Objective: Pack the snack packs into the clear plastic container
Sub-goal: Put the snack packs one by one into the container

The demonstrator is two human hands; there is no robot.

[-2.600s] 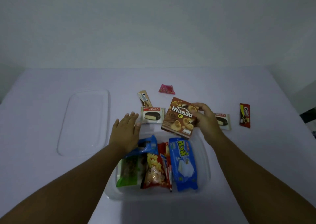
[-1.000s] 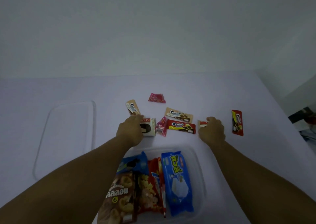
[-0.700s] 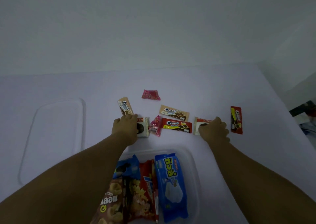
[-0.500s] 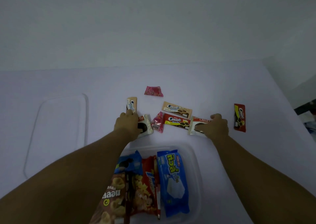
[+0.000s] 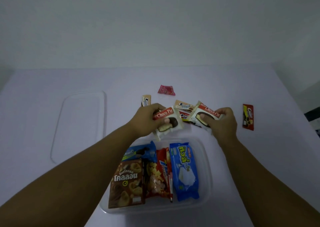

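Packing is roughly half done. Clear plastic container at the near table edge holds a brown biscuit box, a dark blue cookie pack, a red popcorn bag and a light blue wafer pack. Left hand pinches one white Choco Pie pack; right hand pinches another Choco Pie pack, both raised just beyond the container. Outstanding on the table: pink sachet, two beige cream-biscuit packs, and red biscuit pack. Clear lid lies to the left.

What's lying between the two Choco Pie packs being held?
In the head view, two Cream-O packs: a tan one and, under it, a red one.
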